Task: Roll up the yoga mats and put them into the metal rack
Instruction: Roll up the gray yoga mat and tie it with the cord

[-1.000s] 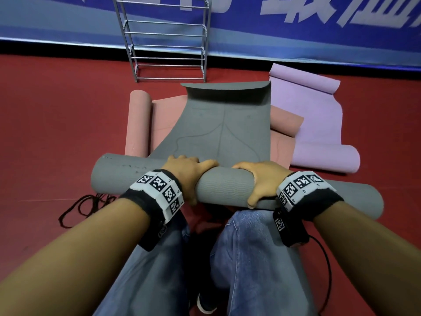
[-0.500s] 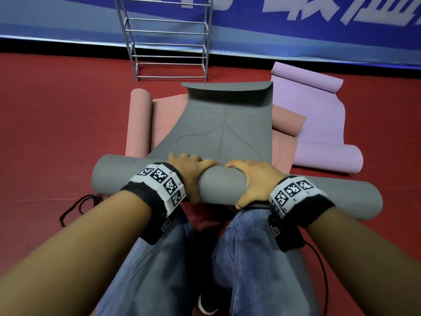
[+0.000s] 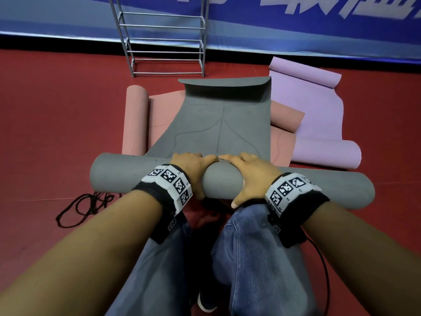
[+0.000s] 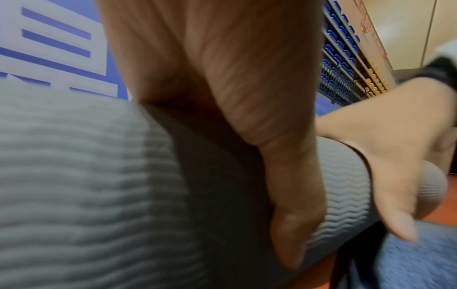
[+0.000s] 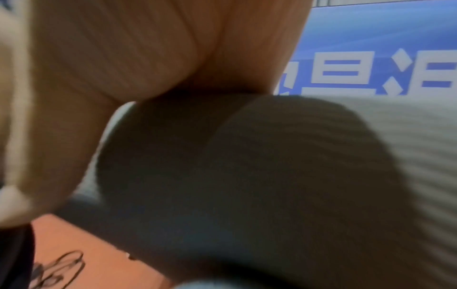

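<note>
White block characters run across the blue banner (image 3: 296,23) at the back wall, cut off by the frame edge and not readable; the white bands on both wrists carry black-and-white square code markers. The grey mat (image 3: 223,124) lies in front of the person's knees, its near part wound into a thick roll that spans sideways across the red floor (image 3: 45,110), its far part flat with its far edge curling upward just short of the rack (image 3: 163,42). The left hand (image 3: 193,169) and right hand (image 3: 248,176) sit side by side on the middle of the roll, fingers curved over the top and thumbs down its near face, gripping it; the left wrist view shows the left thumb (image 4: 294,195) pressed along the ribbed surface. The rack stands upright against the banner, its bars bare in the part that shows; its top is out of frame. Under the grey mat lies a pink mat (image 3: 159,119), rolled at its left edge, another rolled end showing at the right. A purple mat (image 3: 319,115) lies to the right, curled at both ends, touching the pink one. Open floor stretches to the left of the mats and right of the purple one. A black cord (image 3: 79,208) lies looped on the floor below the roll's left end.
</note>
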Demonstrator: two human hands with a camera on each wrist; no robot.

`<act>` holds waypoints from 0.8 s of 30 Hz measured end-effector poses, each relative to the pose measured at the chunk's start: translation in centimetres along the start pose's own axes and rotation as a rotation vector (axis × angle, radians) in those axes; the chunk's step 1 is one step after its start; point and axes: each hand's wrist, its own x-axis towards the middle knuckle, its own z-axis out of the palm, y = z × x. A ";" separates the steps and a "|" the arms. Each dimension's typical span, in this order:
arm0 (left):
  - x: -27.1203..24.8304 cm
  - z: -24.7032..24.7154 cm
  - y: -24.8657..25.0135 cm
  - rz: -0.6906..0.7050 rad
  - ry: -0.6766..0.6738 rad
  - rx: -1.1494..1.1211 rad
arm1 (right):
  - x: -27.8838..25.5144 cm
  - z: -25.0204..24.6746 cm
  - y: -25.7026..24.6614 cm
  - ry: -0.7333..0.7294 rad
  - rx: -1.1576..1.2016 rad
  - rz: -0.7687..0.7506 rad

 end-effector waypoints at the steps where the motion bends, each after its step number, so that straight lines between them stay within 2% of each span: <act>1: 0.2 -0.2 -0.2 0.007 -0.028 -0.022 | -0.1 0.3 -0.2 0.020 -0.027 0.001; 10: 0.5 -1.9 -0.4 0.037 -0.118 -0.120 | -0.4 -1.2 -0.7 0.015 -0.032 -0.029; 12: 0.4 -2.4 -0.8 0.057 -0.182 -0.249 | -0.8 -2.3 -0.7 -0.022 0.004 -0.038; 15: 0.0 -3.3 -1.0 0.091 -0.356 -0.550 | -0.9 -3.6 -0.7 -0.102 0.041 -0.053; 17: -0.6 -3.8 -0.8 0.102 -0.433 -0.604 | -0.9 -3.4 -0.7 -0.130 0.059 -0.050; 19: -1.3 -3.8 -0.1 0.066 -0.382 -0.500 | -0.7 -2.8 -0.6 -0.132 0.087 -0.035; 22: -2.0 -2.4 1.1 0.022 -0.138 -0.012 | -0.2 -2.2 -0.2 -0.144 0.136 -0.015; 24: -2.2 -1.3 1.7 0.006 -0.073 0.046 | -0.2 -2.2 -0.2 -0.162 0.154 -0.013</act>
